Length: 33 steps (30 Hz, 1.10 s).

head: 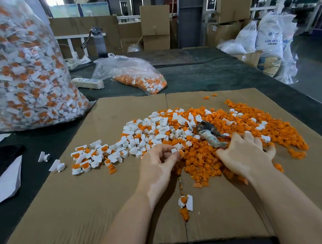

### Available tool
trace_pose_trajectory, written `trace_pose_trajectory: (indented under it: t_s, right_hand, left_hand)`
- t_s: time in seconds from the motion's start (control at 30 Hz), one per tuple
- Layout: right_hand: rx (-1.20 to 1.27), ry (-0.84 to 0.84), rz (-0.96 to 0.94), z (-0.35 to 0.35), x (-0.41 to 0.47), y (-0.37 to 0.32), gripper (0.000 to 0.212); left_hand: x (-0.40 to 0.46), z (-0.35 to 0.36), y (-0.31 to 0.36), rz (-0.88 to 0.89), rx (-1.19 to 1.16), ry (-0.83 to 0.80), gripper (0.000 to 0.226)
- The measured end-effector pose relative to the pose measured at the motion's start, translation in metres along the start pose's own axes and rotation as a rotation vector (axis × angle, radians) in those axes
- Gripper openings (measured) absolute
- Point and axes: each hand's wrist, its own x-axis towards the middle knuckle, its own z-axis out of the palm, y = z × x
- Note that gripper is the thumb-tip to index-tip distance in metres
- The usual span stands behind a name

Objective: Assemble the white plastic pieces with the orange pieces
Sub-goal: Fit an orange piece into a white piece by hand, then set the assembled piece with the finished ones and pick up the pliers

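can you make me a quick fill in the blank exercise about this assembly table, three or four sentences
1. The loose white and orange pieces lie on a flat sheet of ______.
2. The left hand pinches a small ______ piece at its fingertips.
3. The right hand reaches into the heap of ______ pieces.
4. The tall clear bag of finished pieces stands to the person's ______.

Missing words: cardboard; white; orange; left

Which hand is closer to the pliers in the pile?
The right hand. Its fingers reach the cloth-wrapped handle of the pliers. The left hand is off to their left, pinching a white piece.
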Motion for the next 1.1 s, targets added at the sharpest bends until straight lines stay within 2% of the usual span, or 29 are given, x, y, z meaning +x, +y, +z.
trace_pose_trajectory:
  t_s: [0.1,0.33,0.53,0.63,0.83,1.1]
  right_hand:
    - [-0.022,-0.072,0.002,-0.003,0.009,0.002,0.049]
    - [-0.056,0.106,-0.076,-0.003,0.005,0.0,0.047]
    - [0.09,0.124,-0.293,-0.016,-0.008,-0.005,0.034]
    - [0.216,0.004,-0.394,-0.025,-0.018,-0.013,0.025]
    - [0.459,-0.347,-0.424,-0.039,-0.031,-0.021,0.026]
    - [0.475,-0.465,-0.387,-0.04,-0.033,-0.024,0.029]
  left_hand:
    - [0.0,0.0,0.0,0.003,-0.011,0.002,0.003]
    - [0.0,-0.001,0.001,-0.013,-0.039,0.017,0.004]
    - [0.007,-0.004,0.006,-0.137,-0.29,0.028,0.008]
    - [0.014,-0.004,0.014,-0.188,-0.442,0.043,0.01]
    - [0.027,-0.004,0.028,-0.266,-0.457,0.111,0.002]
    - [0.028,-0.002,0.025,-0.302,-0.355,0.172,0.006]
